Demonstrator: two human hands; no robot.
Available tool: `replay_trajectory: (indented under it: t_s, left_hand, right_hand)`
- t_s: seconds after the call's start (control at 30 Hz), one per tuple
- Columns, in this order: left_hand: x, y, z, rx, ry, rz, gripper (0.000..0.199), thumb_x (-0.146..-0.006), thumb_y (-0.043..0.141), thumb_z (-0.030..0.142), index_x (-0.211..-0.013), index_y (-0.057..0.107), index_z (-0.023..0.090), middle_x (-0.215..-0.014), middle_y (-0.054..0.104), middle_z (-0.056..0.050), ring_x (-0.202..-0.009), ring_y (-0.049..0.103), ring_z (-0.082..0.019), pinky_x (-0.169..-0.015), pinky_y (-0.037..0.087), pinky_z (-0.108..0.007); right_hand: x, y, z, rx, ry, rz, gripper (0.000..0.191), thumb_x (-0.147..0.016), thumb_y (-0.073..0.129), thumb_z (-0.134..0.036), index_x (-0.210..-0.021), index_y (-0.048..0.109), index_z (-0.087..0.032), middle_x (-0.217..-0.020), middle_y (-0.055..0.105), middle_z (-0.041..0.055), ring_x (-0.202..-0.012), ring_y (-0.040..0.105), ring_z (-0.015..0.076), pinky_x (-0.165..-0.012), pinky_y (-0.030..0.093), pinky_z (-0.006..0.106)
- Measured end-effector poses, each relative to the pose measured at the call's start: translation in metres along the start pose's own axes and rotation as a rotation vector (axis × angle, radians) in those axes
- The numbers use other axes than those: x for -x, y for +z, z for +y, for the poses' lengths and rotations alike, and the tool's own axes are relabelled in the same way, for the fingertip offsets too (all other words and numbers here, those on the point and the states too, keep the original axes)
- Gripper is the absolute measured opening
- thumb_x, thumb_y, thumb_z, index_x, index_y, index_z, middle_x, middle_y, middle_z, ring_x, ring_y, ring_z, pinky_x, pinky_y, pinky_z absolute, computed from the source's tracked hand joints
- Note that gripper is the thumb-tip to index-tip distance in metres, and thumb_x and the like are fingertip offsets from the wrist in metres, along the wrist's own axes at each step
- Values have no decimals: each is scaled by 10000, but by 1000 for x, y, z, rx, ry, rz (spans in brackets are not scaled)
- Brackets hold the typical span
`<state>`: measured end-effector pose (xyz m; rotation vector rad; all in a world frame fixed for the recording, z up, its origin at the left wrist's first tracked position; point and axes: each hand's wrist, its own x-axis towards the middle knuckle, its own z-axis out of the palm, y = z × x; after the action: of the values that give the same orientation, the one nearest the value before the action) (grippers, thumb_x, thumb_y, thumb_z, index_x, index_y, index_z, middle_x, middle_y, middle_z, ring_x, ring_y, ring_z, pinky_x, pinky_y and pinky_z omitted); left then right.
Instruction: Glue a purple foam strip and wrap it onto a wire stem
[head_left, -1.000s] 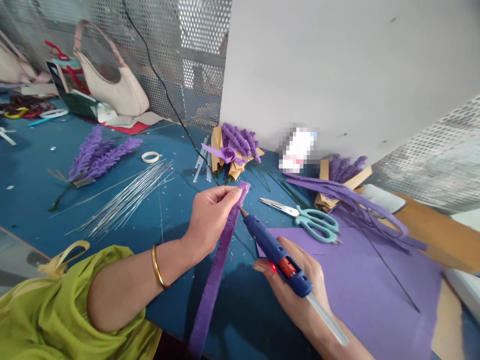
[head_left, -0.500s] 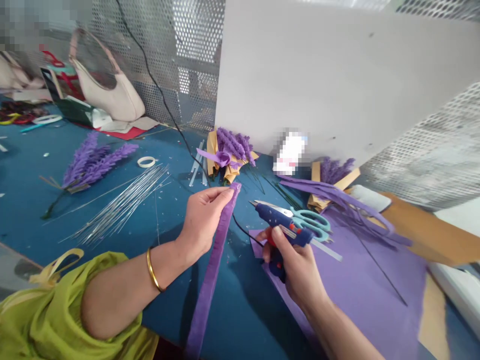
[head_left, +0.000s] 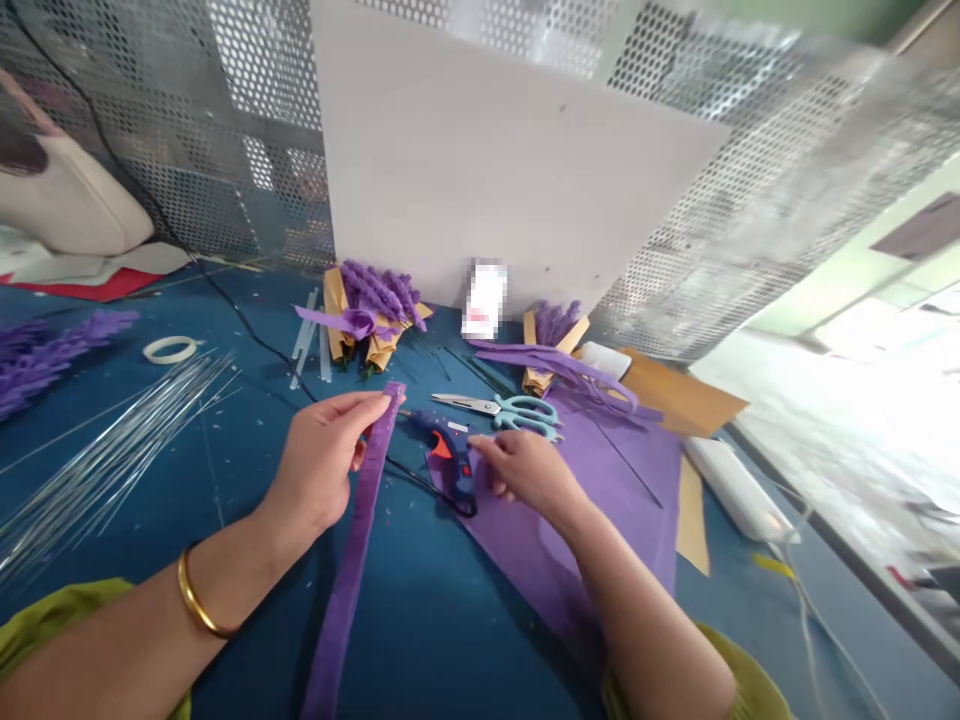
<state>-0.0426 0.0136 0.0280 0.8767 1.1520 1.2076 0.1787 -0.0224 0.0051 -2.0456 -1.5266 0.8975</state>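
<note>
Over the blue tabletop (head_left: 427, 620), left of centre, a long, narrow purple strip (head_left: 360, 515) slants upward, its lower end running out of view at the bottom edge. The left hand (head_left: 319, 455) is closed in a pinch, thumb and fingers gripping the strip near its upper end; small shiny specks show on that end. A round gold-coloured bangle (head_left: 193, 600) sits on the left wrist. Just right of the strip lies a dark-blue plastic glue gun with an orange-red trigger (head_left: 454, 440), nozzle towards the strip, handle over the edge of a large purple sheet (head_left: 637, 545). The right hand (head_left: 532, 465) is beside the handle, half open with fingers loosely bent; nothing is seen in its grasp. Whether a fingertip touches the handle cannot be determined. Beyond the glue gun lie scissors with pale-teal handles (head_left: 495, 407), blades parted only slightly if at all. Farther back stand purple flower sprigs in tan paper (head_left: 382, 290). At left, a bundle of thin silvery wires (head_left: 127, 455) lies near a cream-coloured ring (head_left: 169, 359).
</note>
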Motion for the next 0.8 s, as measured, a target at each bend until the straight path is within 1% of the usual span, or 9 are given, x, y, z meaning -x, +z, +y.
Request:
replay_trajectory:
  t_s: [0.07, 0.13, 0.2, 0.27, 0.4, 0.47, 0.53, 0.67, 0.8]
  left_hand:
    - [1, 0, -2, 0, 8, -30, 192, -663, 824, 368, -758, 806, 201, -661, 646, -38, -517, 439, -105, -431, 249, -240]
    - [2, 0, -2, 3, -9, -53, 197, -666, 819, 371, -746, 799, 192, -605, 596, -16, -492, 411, -94, -421, 236, -235]
    - [4, 1, -2, 13, -28, -68, 211, -660, 823, 372, -742, 794, 179, -569, 557, 3, -475, 392, -82, -415, 229, -224]
    - [5, 1, -2, 30, -29, -79, 229, -655, 830, 375, -746, 793, 168, -559, 543, 14, -471, 389, -69, -414, 231, -210]
    - [5, 1, -3, 40, -22, -78, 243, -665, 831, 371, -781, 800, 160, -542, 540, 23, -456, 368, -53, -416, 230, -196]
    - [4, 2, -5, 33, -30, -76, 243, -676, 824, 374, -786, 800, 159, -529, 540, 24, -440, 354, -51, -412, 224, -200]
    - [3, 2, -6, 32, -41, -79, 250, -680, 822, 391, -774, 794, 161, -522, 544, 24, -431, 365, -55, -411, 231, -205]
    - [4, 2, -7, 26, -32, -104, 256, -688, 817, 412, -758, 790, 167, -529, 563, 22, -443, 403, -67, -420, 263, -208]
    - [5, 3, -5, 19, -12, -97, 241, -688, 808, 397, -744, 792, 163, -534, 572, 20, -454, 403, -67, -427, 260, -213]
  right_hand:
    - [-1, -19, 0, 127, -30, 60, 458, -897, 542, -520, -566, 580, -207, -483, 631, 3, -433, 584, 137, -489, 395, 252]
    - [-10, -37, -2, 248, -64, 153, 365, -910, 542, -439, -649, 652, -208, -614, 701, 14, -566, 642, 150, -566, 413, 258]
    - [-27, -51, -5, 384, -75, 266, 248, -902, 565, -355, -777, 721, -209, -774, 748, 49, -742, 679, 194, -636, 418, 281]
    - [-50, -57, -7, 502, -84, 303, 175, -885, 599, -284, -865, 754, -206, -901, 763, 76, -897, 685, 234, -709, 436, 300]
    - [-98, -46, -6, 670, -106, 250, 170, -922, 599, -240, -978, 754, -197, -1034, 749, 86, -1021, 673, 241, -824, 493, 329]
    - [-116, -35, -7, 733, -120, 216, 202, -957, 600, -298, -1089, 707, -188, -1121, 711, 81, -1043, 663, 223, -883, 529, 375]
    - [-130, -25, -11, 786, -121, 194, 296, -968, 607, -354, -1205, 641, -180, -1222, 657, 89, -1065, 652, 218, -909, 552, 426]
    - [-149, -15, -23, 851, -113, 169, 378, -956, 628, -358, -1274, 599, -156, -1284, 618, 118, -1091, 643, 235, -914, 560, 441]
    - [-155, -13, -34, 851, -111, 163, 388, -954, 632, -359, -1279, 595, -151, -1283, 617, 119, -1089, 644, 236, -911, 561, 443]
